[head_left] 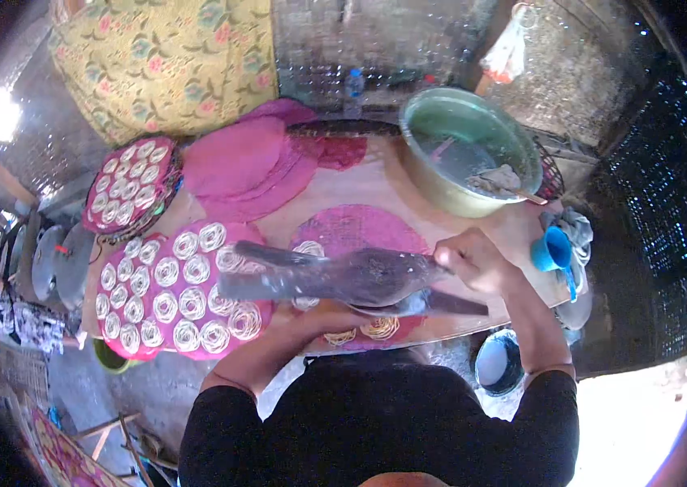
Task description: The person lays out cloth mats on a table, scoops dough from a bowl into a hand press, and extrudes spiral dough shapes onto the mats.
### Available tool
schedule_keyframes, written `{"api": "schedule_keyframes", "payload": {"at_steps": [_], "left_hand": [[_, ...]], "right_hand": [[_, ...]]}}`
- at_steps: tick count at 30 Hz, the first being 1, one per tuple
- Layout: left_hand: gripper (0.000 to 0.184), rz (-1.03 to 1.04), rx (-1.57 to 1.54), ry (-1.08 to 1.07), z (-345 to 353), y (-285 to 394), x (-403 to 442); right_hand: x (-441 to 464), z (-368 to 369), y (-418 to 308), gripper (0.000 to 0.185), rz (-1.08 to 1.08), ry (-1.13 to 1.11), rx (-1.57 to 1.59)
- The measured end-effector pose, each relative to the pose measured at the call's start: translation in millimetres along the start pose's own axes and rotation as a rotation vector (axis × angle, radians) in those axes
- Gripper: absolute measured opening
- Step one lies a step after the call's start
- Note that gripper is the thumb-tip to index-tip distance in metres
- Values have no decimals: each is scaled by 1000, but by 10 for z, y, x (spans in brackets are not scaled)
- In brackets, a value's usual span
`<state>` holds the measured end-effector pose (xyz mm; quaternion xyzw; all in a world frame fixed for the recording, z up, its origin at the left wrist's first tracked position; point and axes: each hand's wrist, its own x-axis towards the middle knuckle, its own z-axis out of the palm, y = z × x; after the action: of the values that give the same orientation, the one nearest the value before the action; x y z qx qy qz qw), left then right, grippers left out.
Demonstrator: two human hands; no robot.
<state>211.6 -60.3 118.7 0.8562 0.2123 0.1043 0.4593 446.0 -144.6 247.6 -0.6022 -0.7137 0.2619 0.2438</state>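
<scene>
Tool (360, 276) over pink mats (360, 221) | right hand (472, 258) — clenched on its end | left hand (357, 319) — mostly hidden, can't tell

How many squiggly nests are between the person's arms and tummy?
2 in sight: one squiggly nest below the dark tool, and a second nest to its left, beside the left forearm. More may be hidden behind the forearm or tool.

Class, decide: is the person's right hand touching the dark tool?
Touching: the head view shows the right hand closed on the end of the dark tool.
</scene>
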Motion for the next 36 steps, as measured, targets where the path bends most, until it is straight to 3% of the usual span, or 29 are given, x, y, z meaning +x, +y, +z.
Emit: {"api": "schedule_keyframes", "payload": {"at_steps": [2, 4, 5, 7, 10, 12, 15, 16, 18, 20, 21, 22, 25, 27, 28, 30, 32, 33, 34, 36], "left_hand": [[55, 65, -29, -106, 200, 45, 87], [51, 110, -60, -192, 296, 86, 181], [49, 121, -73, -236, 278, 90, 239], [45, 135, -87, -327, 141, 123, 354], [39, 145, -92, -472, -195, 267, 566], [35, 138, -98, -563, -442, 389, 695], [30, 124, -71, -613, -787, 589, 808], [28, 121, -55, -596, -899, 657, 818], [25, 107, -14, -515, -1070, 757, 820], [23, 103, 27, -387, -1193, 812, 815], [24, 121, 64, -309, -1212, 842, 778], [24, 135, 101, -231, -1231, 872, 741], [28, 259, 315, 230, -1331, 1103, 562], [23, 334, 399, 388, -1412, 1274, 365], [21, 301, 127, 405, -1395, 868, 314], [21, 396, 529, 465, -1485, 306, 275], [25, 237, 747, 645, -1426, 205, 182], [29, -25, 264, 751, -1241, 142, 73], [29, -21, 254, 742, -1106, 12, 61], [29, -53, -100, 738, -905, -380, 203]], "right_hand": [[82, -5, 252, 47, 23, 46, -55], [221, 76, 518, 51, 132, 48, 269], [285, 115, 584, 51, 122, 63, 253], [445, 175, 560, 48, -46, 62, 514], [610, -216, -148, 51, -777, 340, -5], [553, -468, -801, 55, -955, 296, -177], [533, -489, -1087, 50, -971, 27, -197], [579, -497, -1113, 47, -823, 23, -86], [671, -516, -1168, 45, -535, 48, 173], [867, -674, -1138, 42, -455, 371, 154], [944, -789, -1093, 42, -345, 386, 223], [1172, -826, -775, 42, -483, 548, 105], [1219, -935, -433, 42, -137, 486, 581], [1114, -1056, -170, 44, -51, 484, 622], [1022, -1181, 47, 46, -23, 498, 575], [747, -1379, 461, 42, 2, 718, 920], [542, -1497, 821, 36, -18, 837, 1143], [470, -1482, 892, 36, -15, 851, 1132], [394, -1441, 947, 33, -108, 877, 1204], [288, -1399, 950, 31, -202, 903, 1272]]}}
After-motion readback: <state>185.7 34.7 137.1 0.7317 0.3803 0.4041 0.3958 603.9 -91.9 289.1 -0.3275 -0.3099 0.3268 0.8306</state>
